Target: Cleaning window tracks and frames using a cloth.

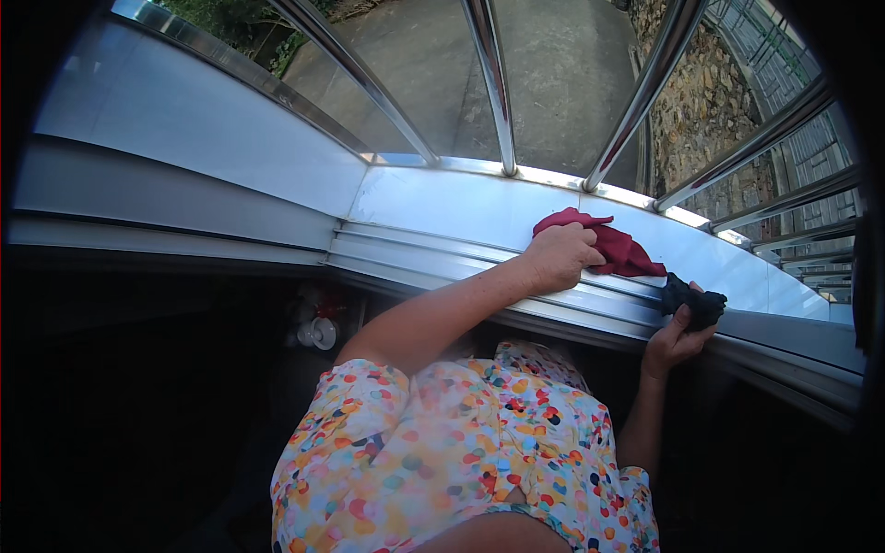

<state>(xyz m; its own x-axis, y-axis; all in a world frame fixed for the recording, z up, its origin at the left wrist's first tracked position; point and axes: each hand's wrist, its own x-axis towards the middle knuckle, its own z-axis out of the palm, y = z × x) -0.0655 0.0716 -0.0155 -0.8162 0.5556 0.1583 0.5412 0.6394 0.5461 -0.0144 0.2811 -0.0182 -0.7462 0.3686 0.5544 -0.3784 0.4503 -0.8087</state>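
My left hand (563,257) grips a dark red cloth (619,247) at the window ledge. The cloth spreads across the edge between the white sill (429,197) and the aluminium sliding-window track (429,254). My left forearm reaches over the track's parallel rails. To its right, my right hand (677,342) holds a crumpled black cloth (693,302), palm turned up and fingers partly hidden behind it. A tip of the red cloth meets or nearly meets the black one; I cannot tell which.
Shiny metal bars (494,90) rise from a rail along the sill's outer edge. Outside, far below, lie concrete paving (560,83) and a stone wall (712,117). White window panels (173,173) border the left. A round white object (322,333) sits in the dark below the track.
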